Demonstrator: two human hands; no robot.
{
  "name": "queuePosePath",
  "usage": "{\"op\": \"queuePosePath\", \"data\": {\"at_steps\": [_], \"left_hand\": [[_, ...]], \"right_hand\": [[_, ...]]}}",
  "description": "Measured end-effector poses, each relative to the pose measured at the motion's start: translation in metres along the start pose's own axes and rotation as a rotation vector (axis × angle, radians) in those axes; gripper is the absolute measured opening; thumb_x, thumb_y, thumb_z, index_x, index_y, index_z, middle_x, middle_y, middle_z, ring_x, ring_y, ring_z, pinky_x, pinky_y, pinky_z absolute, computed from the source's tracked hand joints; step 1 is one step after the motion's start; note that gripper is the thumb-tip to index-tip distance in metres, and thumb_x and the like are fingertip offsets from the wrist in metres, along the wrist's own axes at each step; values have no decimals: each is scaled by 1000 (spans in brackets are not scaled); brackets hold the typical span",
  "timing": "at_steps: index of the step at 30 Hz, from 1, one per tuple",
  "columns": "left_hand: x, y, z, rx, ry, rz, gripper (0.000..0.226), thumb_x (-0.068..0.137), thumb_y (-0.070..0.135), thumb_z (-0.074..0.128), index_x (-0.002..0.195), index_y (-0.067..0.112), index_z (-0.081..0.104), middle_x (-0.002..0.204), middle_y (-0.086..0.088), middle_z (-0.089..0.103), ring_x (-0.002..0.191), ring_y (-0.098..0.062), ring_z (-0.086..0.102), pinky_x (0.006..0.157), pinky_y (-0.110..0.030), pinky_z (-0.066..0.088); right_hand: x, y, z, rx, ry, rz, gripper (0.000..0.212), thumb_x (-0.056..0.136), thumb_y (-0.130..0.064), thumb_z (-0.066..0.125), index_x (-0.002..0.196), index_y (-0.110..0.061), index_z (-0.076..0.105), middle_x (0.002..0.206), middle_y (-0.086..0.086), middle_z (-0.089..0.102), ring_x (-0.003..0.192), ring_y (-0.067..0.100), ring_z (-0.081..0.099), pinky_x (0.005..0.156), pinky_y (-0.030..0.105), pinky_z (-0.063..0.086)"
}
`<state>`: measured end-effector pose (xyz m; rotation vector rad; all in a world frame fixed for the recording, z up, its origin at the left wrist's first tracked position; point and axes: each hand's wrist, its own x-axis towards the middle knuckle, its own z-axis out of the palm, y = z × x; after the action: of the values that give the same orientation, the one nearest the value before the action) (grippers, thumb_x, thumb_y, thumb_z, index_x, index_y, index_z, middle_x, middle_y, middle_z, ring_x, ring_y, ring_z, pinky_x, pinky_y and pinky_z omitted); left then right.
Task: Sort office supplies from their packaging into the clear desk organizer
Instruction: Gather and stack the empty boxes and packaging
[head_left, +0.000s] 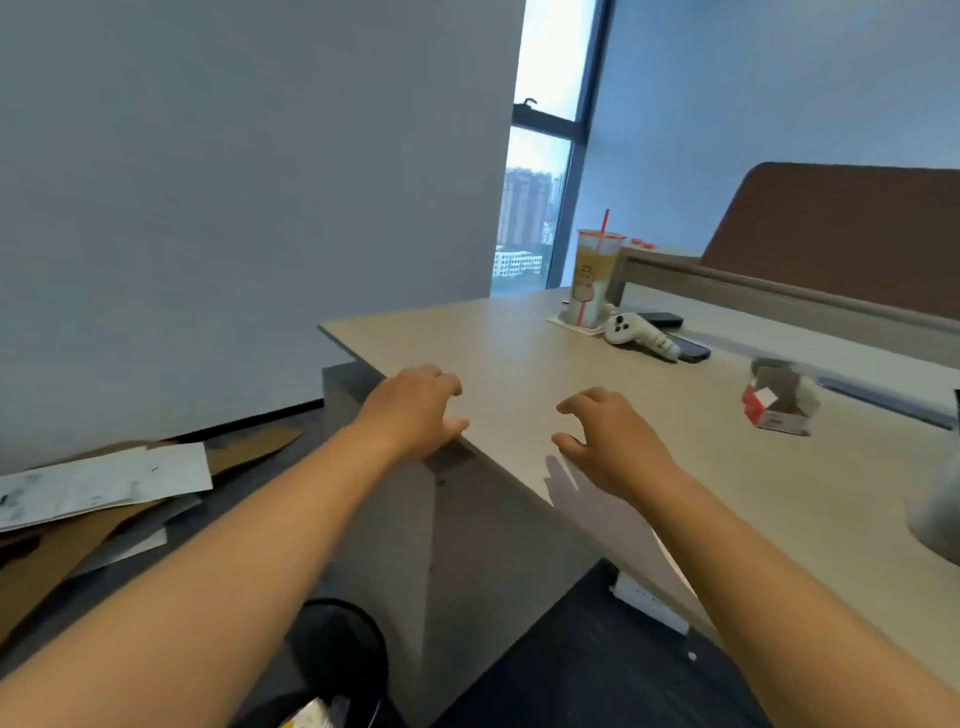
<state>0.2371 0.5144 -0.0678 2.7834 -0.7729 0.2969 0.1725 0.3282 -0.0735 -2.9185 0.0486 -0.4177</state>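
Both of my hands hover over the near left corner of a light wooden desk (519, 332). My left hand (415, 410) has its fingers loosely curled above the desk edge and holds nothing. My right hand (608, 441) is a little to the right, fingers loosely curled, also holding nothing. A small red and white cardboard box (776, 402) with its flaps open stands on the desk at the right, well apart from both hands. No clear organizer is in view.
A drink cup with a red straw (592, 280), a white controller (641, 338) and a dark phone (693, 349) lie at the desk's far side. A black bin (337, 654) stands on the floor below. Flattened cardboard and paper (104, 488) lie on the floor, left.
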Motion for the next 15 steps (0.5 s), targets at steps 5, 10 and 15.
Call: {"op": "queuePosePath", "data": {"at_steps": [5, 10, 15], "left_hand": [[37, 74, 30, -57, -45, 118, 46, 88, 36, 51, 128, 16, 45, 136, -4, 46, 120, -23, 47, 97, -34, 40], [88, 123, 61, -90, -72, 201, 45, 87, 36, 50, 128, 17, 45, 133, -2, 48, 119, -21, 47, 97, -34, 41], [143, 153, 90, -94, -147, 261, 47, 87, 39, 51, 127, 16, 45, 132, -3, 48, 117, -22, 47, 95, -34, 42]], "right_hand": [[-21, 91, -24, -28, 57, 242, 44, 89, -27, 50, 129, -15, 43, 138, 7, 41, 124, 22, 40, 99, 34, 37], [-19, 168, -26, 1, 198, 526, 49, 85, -28, 56, 129, -12, 40, 135, 11, 41, 122, 26, 40, 99, 37, 39], [9, 227, -20, 87, 305, 687, 61, 83, -34, 59, 133, -14, 30, 138, 15, 32, 125, 31, 33, 102, 41, 36]]}}
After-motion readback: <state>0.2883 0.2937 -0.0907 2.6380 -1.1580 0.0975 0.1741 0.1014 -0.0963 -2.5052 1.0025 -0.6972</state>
